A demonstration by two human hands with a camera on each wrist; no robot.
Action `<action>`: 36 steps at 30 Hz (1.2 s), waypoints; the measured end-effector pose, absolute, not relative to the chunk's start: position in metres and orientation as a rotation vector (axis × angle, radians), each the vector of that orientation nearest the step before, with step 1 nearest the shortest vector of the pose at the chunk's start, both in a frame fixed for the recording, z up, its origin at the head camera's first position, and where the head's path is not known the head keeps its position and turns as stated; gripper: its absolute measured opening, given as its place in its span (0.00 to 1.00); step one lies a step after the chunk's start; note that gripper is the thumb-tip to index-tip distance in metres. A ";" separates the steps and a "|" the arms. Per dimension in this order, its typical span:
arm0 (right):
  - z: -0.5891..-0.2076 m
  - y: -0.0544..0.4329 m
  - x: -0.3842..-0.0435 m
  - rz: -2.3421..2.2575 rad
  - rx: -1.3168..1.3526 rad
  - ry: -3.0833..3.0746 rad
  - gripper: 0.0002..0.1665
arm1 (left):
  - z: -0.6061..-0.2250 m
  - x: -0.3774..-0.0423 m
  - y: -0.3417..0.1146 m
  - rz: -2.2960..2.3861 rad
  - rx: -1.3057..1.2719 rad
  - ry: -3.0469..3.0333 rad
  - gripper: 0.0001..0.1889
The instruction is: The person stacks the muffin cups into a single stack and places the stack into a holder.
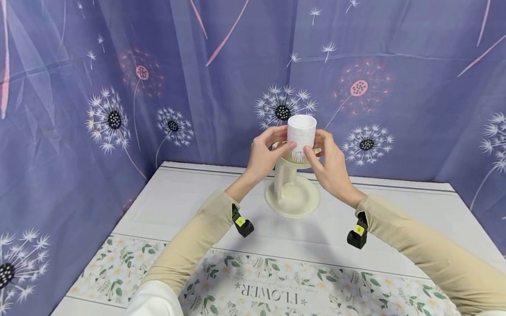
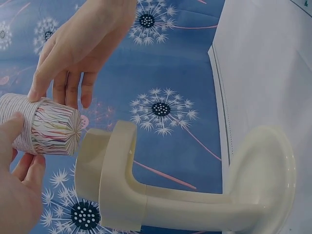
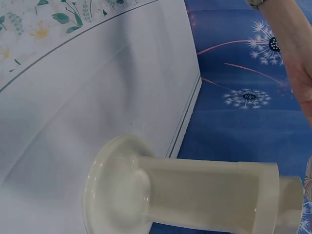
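Note:
A stack of nested white paper cups (image 1: pixel 301 132) is held mouth up between both hands, over a cream cup holder stand (image 1: pixel 294 205). My left hand (image 1: pixel 263 155) pinches the stack from the left, thumb in front and fingers behind. From the right, my right hand (image 1: pixel 333 170) grips it the same way. Coloured streaks run round the lowest cup (image 2: pixel 56 126) in the left wrist view, its base close above the ring at the stand's top (image 2: pixel 117 170). In the right wrist view, the stand (image 3: pixel 204 195) hides most of the stack.
The stand's round base rests on a white tablecloth (image 1: pixel 213 195) near the table's back edge. A floral strip (image 1: pixel 267 296) with the word FLOWER crosses the cloth in front. Purple-blue dandelion curtains (image 1: pixel 222 94) hang behind and at the sides. Each wrist wears a black camera strap.

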State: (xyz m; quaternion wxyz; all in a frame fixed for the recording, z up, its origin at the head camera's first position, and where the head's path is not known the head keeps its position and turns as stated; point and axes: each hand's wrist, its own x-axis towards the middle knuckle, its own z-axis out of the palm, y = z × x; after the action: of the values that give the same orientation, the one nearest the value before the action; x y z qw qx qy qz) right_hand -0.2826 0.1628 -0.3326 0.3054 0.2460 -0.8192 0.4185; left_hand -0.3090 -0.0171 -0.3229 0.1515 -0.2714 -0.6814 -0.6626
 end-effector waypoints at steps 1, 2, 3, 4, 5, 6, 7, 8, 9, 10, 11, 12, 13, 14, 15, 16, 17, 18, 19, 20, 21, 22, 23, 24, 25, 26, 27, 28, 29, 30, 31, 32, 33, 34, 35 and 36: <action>-0.331 0.163 -0.283 1.107 0.648 -2.163 0.27 | -0.321 -0.309 -0.017 -1.911 -0.778 -1.954 0.24; -0.331 0.163 -0.284 1.106 0.647 -2.157 0.27 | -0.319 -0.308 -0.016 -1.913 -0.775 -1.954 0.24; -0.330 0.163 -0.285 1.104 0.644 -2.152 0.27 | -0.317 -0.307 -0.015 -1.912 -0.772 -1.955 0.24; -0.329 0.163 -0.285 1.104 0.642 -2.147 0.27 | -0.313 -0.304 -0.015 -1.910 -0.771 -1.955 0.24; -0.328 0.164 -0.286 1.105 0.641 -2.144 0.27 | -0.310 -0.301 -0.015 -1.908 -0.774 -1.949 0.24; -0.327 0.164 -0.287 1.106 0.639 -2.142 0.27 | -0.306 -0.299 -0.014 -1.907 -0.778 -1.944 0.24; -0.326 0.164 -0.288 1.107 0.639 -2.140 0.27 | -0.303 -0.297 -0.014 -1.903 -0.778 -1.941 0.24; -0.326 0.165 -0.289 1.106 0.638 -2.138 0.26 | -0.300 -0.295 -0.013 -1.894 -0.777 -1.940 0.24; -0.325 0.165 -0.290 1.104 0.637 -2.137 0.26 | -0.298 -0.294 -0.013 -1.890 -0.774 -1.934 0.23; -0.324 0.165 -0.291 1.104 0.636 -2.134 0.26 | -0.296 -0.293 -0.012 -1.882 -0.770 -1.933 0.23; -0.323 0.165 -0.292 1.100 0.633 -2.132 0.26 | -0.297 -0.296 -0.011 -1.878 -0.766 -1.932 0.23; -0.323 0.165 -0.293 1.097 0.632 -2.128 0.26 | -0.298 -0.299 -0.010 -1.873 -0.758 -1.932 0.23; -0.322 0.165 -0.294 1.095 0.631 -2.125 0.26 | -0.300 -0.303 -0.009 -1.864 -0.749 -1.932 0.23; -0.322 0.165 -0.295 1.090 0.631 -2.122 0.26 | -0.302 -0.307 -0.009 -1.854 -0.742 -1.934 0.23; -0.321 0.165 -0.296 1.087 0.628 -2.120 0.26 | -0.304 -0.311 -0.008 -1.846 -0.732 -1.938 0.23; -0.321 0.165 -0.297 1.083 0.625 -2.118 0.26 | -0.306 -0.315 -0.007 -1.840 -0.729 -1.940 0.23; -0.321 0.165 -0.298 1.079 0.621 -2.116 0.26 | -0.308 -0.320 -0.006 -1.838 -0.729 -1.938 0.23; -0.321 0.165 -0.299 1.079 0.618 -2.117 0.26 | -0.309 -0.322 -0.006 -1.832 -0.728 -1.940 0.23; -0.321 0.165 -0.300 1.076 0.614 -2.117 0.26 | -0.310 -0.324 -0.005 -1.828 -0.727 -1.944 0.24; -0.321 0.165 -0.301 1.075 0.608 -2.117 0.26 | -0.311 -0.325 -0.005 -1.825 -0.728 -1.948 0.24; -0.322 0.165 -0.302 1.074 0.603 -2.119 0.26 | -0.312 -0.326 -0.004 -1.825 -0.728 -1.952 0.24; -0.323 0.165 -0.304 1.073 0.598 -2.122 0.26 | -0.313 -0.328 -0.004 -1.825 -0.731 -1.954 0.24; -0.323 0.166 -0.305 1.074 0.597 -2.126 0.26 | -0.313 -0.329 -0.003 -1.825 -0.727 -1.961 0.24; -0.323 0.166 -0.305 1.075 0.598 -2.131 0.27 | -0.314 -0.330 -0.003 -1.824 -0.723 -1.969 0.24; -0.324 0.166 -0.306 1.075 0.598 -2.137 0.27 | -0.314 -0.331 -0.002 -1.825 -0.721 -1.974 0.24; -0.324 0.166 -0.307 1.074 0.597 -2.145 0.28 | -0.315 -0.331 -0.002 -1.822 -0.719 -1.981 0.24; -0.325 0.167 -0.307 1.073 0.598 -2.153 0.28 | -0.315 -0.332 -0.001 -1.823 -0.717 -1.989 0.25; -0.326 0.167 -0.308 1.068 0.596 -2.162 0.28 | -0.316 -0.333 -0.001 -1.820 -0.715 -1.995 0.24; -0.327 0.167 -0.309 1.065 0.595 -2.172 0.28 | -0.317 -0.333 -0.001 -1.815 -0.716 -2.002 0.24; -0.327 0.168 -0.309 1.064 0.594 -2.181 0.28 | -0.317 -0.334 -0.001 -1.806 -0.717 -2.008 0.24; -0.329 0.168 -0.311 1.060 0.592 -2.192 0.29 | -0.318 -0.334 -0.001 -1.800 -0.717 -2.011 0.25; -0.330 0.168 -0.312 1.054 0.589 -2.202 0.29 | -0.319 -0.335 -0.001 -1.792 -0.716 -2.017 0.25; -0.331 0.169 -0.313 1.043 0.584 -2.215 0.29 | -0.320 -0.336 -0.001 -1.783 -0.716 -2.024 0.25; -0.332 0.169 -0.313 1.026 0.577 -2.231 0.29 | -0.322 -0.337 -0.001 -1.774 -0.713 -2.035 0.26; -0.333 0.169 -0.313 1.014 0.575 -2.244 0.29 | -0.323 -0.338 -0.002 -1.762 -0.708 -2.049 0.27; -0.334 0.169 -0.313 0.993 0.570 -2.258 0.29 | -0.325 -0.339 -0.002 -1.748 -0.703 -2.065 0.28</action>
State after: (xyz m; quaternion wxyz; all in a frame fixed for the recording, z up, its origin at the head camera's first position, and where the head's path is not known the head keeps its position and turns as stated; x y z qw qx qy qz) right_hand -0.3134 0.1690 -0.3339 0.3002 0.2147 -0.8507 0.3742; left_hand -0.3387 -0.0019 -0.3246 0.1723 -0.2477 -0.7278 -0.6158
